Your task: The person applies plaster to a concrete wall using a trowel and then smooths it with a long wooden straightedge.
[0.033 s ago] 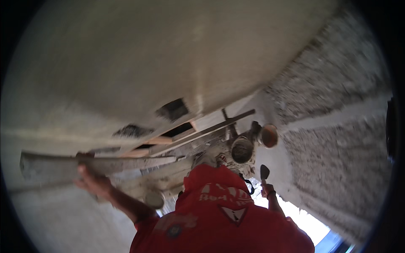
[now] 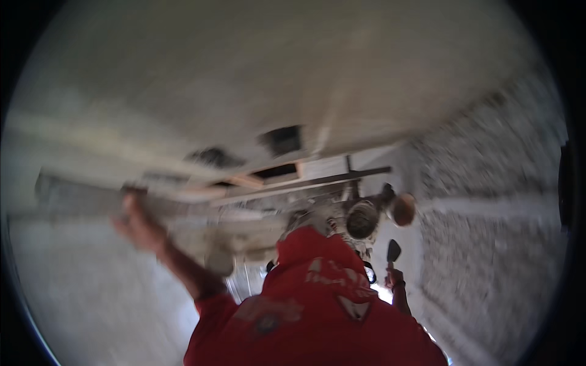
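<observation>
My left hand [image 2: 139, 226] is raised at the left, its arm stretched out from a red sleeve. It is closed at a long, narrow board [image 2: 73, 190], like a plasterer's darby, held up along the pale wall. Motion blurs the fingers and the board's far end. A small dark piece [image 2: 134, 189] shows at the fingertips, perhaps the board's handle. At the right, my right hand [image 2: 395, 279] is closed around the handle of a trowel [image 2: 394, 251], its dark blade pointing up. The trowel is apart from the board.
Beyond my red shirt [image 2: 311, 299] lie two round buckets [image 2: 362, 219] [image 2: 401, 209] and a long wooden beam [image 2: 329, 181]. A pale round container [image 2: 220, 259] is below the left arm. Rough plaster [image 2: 488, 152] covers the right wall; dark openings [image 2: 284, 140] break the facing surface.
The view has turned, so the buckets, beam and openings sit farther right and the beam looks more level. The board and left hand appear higher. Both hands keep their hold.
</observation>
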`<act>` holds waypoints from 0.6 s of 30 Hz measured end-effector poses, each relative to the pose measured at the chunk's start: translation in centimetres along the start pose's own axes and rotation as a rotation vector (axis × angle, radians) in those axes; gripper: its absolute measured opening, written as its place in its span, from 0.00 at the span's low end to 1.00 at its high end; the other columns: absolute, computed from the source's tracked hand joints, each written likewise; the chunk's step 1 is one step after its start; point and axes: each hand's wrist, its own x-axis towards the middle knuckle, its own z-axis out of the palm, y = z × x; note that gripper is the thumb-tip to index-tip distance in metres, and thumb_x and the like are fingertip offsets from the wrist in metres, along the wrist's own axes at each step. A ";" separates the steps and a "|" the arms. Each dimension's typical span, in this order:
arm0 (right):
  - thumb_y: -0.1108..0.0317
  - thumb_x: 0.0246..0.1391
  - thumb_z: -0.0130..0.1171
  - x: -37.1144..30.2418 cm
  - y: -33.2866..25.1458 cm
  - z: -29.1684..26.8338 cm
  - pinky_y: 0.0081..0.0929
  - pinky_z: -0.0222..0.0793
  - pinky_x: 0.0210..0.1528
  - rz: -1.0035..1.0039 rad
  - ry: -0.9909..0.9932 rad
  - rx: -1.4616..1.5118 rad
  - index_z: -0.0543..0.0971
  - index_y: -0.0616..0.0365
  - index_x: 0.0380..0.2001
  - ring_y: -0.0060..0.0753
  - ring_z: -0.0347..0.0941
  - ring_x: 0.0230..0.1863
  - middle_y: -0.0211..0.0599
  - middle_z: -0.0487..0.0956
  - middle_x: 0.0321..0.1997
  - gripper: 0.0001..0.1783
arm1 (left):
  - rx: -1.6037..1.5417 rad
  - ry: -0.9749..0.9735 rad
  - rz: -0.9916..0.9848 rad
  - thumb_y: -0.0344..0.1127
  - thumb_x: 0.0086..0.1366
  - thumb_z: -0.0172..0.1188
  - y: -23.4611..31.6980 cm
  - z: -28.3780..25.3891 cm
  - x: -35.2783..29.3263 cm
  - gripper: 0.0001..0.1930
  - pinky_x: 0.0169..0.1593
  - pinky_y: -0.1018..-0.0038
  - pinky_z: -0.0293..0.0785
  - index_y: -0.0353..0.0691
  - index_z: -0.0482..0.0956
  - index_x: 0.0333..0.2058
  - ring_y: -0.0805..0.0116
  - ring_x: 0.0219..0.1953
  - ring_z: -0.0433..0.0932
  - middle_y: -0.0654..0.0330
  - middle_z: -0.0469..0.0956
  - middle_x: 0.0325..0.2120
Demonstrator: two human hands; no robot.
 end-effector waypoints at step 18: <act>0.61 0.53 0.55 -1.1 -17.4 5.1 0.27 0.55 0.08 -0.223 -0.067 -0.583 0.66 0.51 0.23 0.26 0.61 0.08 0.29 0.65 0.11 0.12 | 0.424 0.346 -0.007 0.39 0.48 0.73 -17.3 -19.2 5.8 0.30 0.48 0.72 0.68 0.30 0.68 0.44 0.65 0.40 0.73 0.53 0.74 0.38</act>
